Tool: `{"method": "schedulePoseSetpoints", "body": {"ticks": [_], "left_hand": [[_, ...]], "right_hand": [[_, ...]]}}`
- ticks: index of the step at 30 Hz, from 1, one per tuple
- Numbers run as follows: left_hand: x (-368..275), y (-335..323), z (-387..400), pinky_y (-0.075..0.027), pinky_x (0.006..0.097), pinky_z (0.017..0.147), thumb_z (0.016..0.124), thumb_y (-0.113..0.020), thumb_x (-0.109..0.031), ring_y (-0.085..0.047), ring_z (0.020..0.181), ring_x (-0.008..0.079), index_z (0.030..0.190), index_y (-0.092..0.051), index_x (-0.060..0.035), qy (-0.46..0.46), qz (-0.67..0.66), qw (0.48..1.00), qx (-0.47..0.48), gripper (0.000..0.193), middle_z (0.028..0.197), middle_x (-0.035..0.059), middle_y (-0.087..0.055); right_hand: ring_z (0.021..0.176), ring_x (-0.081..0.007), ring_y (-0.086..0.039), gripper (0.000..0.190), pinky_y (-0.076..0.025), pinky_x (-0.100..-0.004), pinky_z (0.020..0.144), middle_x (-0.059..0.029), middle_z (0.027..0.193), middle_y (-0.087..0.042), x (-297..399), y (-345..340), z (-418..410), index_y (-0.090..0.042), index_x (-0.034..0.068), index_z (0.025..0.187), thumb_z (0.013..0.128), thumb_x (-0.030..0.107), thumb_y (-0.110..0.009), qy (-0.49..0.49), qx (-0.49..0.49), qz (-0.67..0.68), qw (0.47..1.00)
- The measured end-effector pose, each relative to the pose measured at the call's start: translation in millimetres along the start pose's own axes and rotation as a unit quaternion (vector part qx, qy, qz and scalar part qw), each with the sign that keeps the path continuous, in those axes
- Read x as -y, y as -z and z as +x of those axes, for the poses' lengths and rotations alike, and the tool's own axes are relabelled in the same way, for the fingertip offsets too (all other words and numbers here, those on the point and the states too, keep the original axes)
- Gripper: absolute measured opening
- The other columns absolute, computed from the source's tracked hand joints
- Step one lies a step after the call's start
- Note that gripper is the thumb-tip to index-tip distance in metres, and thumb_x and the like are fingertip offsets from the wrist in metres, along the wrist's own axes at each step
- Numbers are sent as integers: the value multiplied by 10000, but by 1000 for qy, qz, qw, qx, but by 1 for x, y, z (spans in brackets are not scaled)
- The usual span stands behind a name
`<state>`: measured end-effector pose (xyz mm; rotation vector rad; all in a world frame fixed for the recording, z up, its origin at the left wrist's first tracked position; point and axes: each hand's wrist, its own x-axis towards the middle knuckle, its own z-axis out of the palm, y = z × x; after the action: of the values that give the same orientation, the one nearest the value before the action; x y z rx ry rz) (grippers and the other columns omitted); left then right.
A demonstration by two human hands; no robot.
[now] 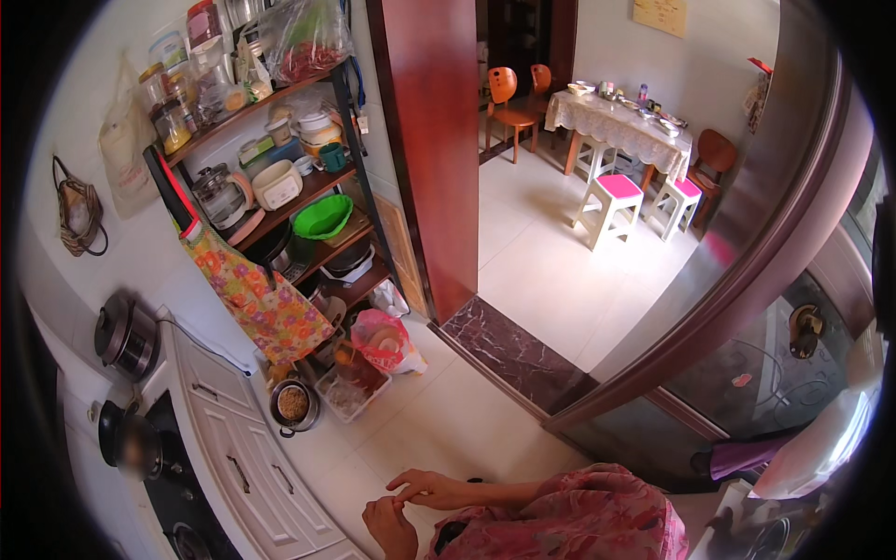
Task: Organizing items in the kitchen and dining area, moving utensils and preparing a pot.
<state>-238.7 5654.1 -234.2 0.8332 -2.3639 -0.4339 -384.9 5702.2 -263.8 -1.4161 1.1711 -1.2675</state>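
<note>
My right hand [432, 490] reaches in from the right at the bottom of the view, its index finger extended and its other fingers bent. Just below it, my left hand [390, 526] is raised with bent fingers that meet the fingertips of the right. No object shows in either hand, though the overlap hides part of the left fingers. Beneath and beside the right forearm is the pink floral garment [595, 514] that I wear. Left of the hands stand white kitchen cabinets [262, 469] under a black cooktop [171, 455].
A shelving rack [280, 217] holds jars and kitchenware, with a floral apron [255, 294] hanging beside it. On the floor are a pot [295, 413], a plastic bin [350, 399] and a pink bag [381, 339]. A doorway leads to a dining table [616, 119] with stools and chairs.
</note>
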Motion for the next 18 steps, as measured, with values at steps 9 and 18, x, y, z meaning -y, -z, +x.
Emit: {"method": "schedulePoseSetpoints", "body": {"ticks": [9,18], "left_hand": [[-6,-10,4,-338,448,558,865,-468,-128,-465,618,337,659,-497,-31,-27,16,999,-7,229,621,148,-492],[-5,-6,10,-414,397,643,833,-577,-163,-539,708,315,747,-611,-14,75,-24,997,-14,175,731,139,-592]], "right_hand": [[1104,-264,-456,207,-378,-348,904,-124,1189,-497,-12,14,-10,-650,58,970,832,28,-499,2,-18,-7,1000],[966,-233,-547,227,-445,-322,783,-112,1076,-549,-17,29,-7,-620,33,967,797,-24,-481,51,-62,-118,990]]}}
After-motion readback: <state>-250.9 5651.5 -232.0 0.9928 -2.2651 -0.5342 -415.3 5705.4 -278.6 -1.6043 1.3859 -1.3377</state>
